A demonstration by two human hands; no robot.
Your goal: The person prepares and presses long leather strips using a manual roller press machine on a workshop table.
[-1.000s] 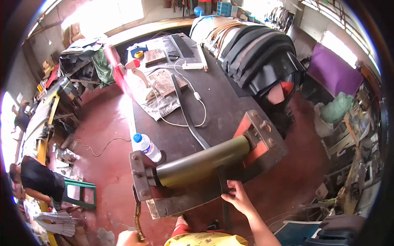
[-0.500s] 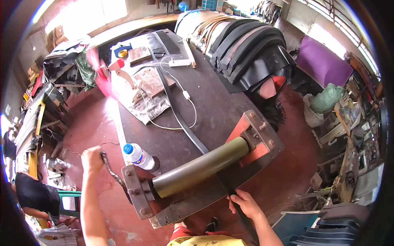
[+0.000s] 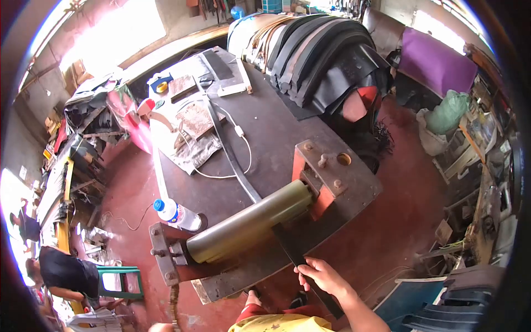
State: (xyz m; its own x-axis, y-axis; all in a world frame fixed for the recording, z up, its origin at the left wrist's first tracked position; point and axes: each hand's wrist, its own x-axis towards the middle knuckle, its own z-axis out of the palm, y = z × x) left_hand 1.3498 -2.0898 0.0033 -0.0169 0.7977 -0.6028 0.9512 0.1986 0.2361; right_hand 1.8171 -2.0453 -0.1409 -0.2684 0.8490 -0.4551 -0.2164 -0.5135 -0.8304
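My right hand (image 3: pixel 322 278) grips a flat black strip (image 3: pixel 290 243) that runs from the metal roller (image 3: pixel 251 221) down past my fingers toward my body. The roller is mounted between two bolted metal brackets on the table's near end. At the bottom edge, only the top of my left hand (image 3: pixel 161 327) shows, by the lower end of a crank handle (image 3: pixel 175 306) hanging from the left bracket. Its fingers are mostly cut off, but it has travelled with the crank. Behind the roller, a long dark strip (image 3: pixel 235 169) lies across the table and meets the roller's far side.
A water bottle (image 3: pixel 177 214) stands on the left of the table (image 3: pixel 271 144), near the roller. A white cord (image 3: pixel 247 149) and boards lie farther back. Stacked black sheets (image 3: pixel 332 61) cover the far right. A person (image 3: pixel 66 274) is beside a green chair (image 3: pixel 121 271) at left.
The crank has swung from pointing up and left to hanging down, and my left hand has dropped with it. More black strip shows on my side of the roller. The view has shifted.
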